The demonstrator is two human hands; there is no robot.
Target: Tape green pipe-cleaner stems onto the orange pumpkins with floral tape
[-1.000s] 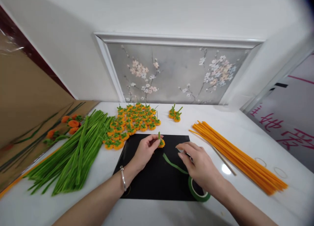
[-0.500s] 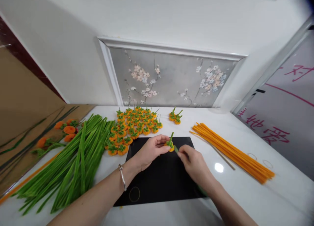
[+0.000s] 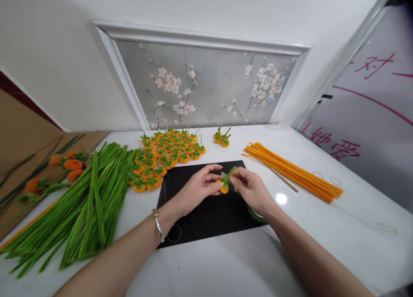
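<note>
Left fingers pinch an orange flower; right fingers pinch green tape by its stem

Flower above mat, stems left

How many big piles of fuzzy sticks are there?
2. The green pile is to the left of the left hand, and the orange pile is to the right of the right hand. No other piles show, and neither looks mostly hidden.

Blossom panel and red-lettered board
</note>
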